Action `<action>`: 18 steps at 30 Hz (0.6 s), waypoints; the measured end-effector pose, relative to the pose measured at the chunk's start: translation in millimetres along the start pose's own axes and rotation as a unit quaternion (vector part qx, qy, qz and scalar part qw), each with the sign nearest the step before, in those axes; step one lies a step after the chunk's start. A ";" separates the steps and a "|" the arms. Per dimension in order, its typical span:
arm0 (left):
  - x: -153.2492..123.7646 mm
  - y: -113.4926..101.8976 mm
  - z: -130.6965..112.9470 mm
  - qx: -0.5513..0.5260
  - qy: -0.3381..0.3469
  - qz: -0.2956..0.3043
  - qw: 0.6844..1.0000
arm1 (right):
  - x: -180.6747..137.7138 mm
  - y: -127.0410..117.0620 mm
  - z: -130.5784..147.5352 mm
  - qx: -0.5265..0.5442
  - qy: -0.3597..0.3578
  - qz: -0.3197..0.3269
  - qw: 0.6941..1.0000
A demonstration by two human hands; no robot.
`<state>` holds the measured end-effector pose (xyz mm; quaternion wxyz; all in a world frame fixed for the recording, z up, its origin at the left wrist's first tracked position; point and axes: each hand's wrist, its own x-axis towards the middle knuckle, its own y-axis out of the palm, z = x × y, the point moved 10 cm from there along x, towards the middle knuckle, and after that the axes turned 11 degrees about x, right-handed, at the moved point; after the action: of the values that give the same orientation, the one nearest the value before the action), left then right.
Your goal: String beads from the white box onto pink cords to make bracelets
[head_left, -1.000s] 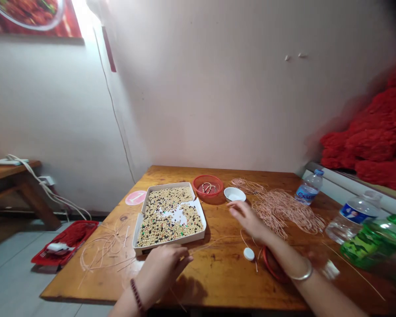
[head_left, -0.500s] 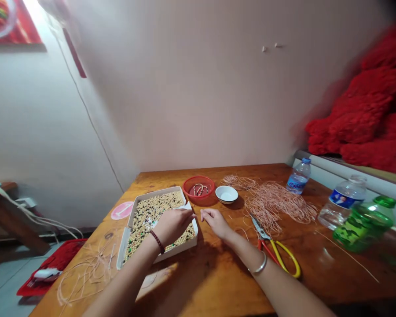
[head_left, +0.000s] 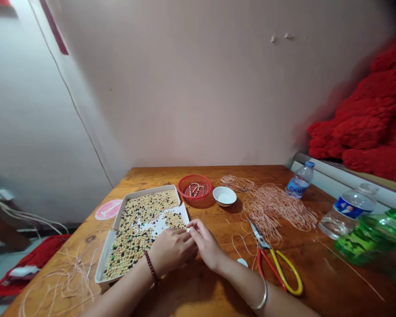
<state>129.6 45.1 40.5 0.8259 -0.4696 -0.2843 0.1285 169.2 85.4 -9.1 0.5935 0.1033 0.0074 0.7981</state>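
Observation:
My left hand [head_left: 174, 247], with a dark beaded bracelet at the wrist, is closed beside the near right corner of the white box lid [head_left: 103, 259] full of small beads [head_left: 132, 240]. Meeting it from the right is my right hand [head_left: 207, 246], its thumb and fingers pinched together and a silver bangle on the wrist. The fingertips of both hands come together just off the tray's edge. Whatever lies between them is too small or hidden to make out. Most beads are cream, mixed with black, green and a few other colours.
A red basket [head_left: 181, 190] holds beaded strands; a white bowl [head_left: 225, 196] stands beside it. Rightward lie tangled pink cord [head_left: 280, 204], scissors [head_left: 265, 246] with red and yellow handles, and several bottles [head_left: 298, 181]. Loose cord [head_left: 69, 281] lies at left.
My hands have moved nearer me and closed up until their fingertips meet. The view has shifted, and more of the beads and a bare white patch in the tray now show.

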 end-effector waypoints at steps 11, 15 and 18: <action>-7.4 17.9 30.2 -0.018 -0.073 0.065 0.995 | -1.1 -11.7 -4.7 -0.189 0.010 -0.022 0.982; -30.8 43.3 86.8 0.009 -0.237 0.164 0.957 | 7.5 -17.2 -1.7 -0.074 0.015 -0.007 0.997; -54.2 62.4 112.9 0.045 -0.321 0.226 0.918 | 10.3 -32.8 4.4 -0.017 0.010 -0.047 0.999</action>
<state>22.7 131.3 13.5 0.6592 -0.4176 -0.4142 0.4685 198.2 104.4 -7.6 0.6323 0.0851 0.0044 0.7700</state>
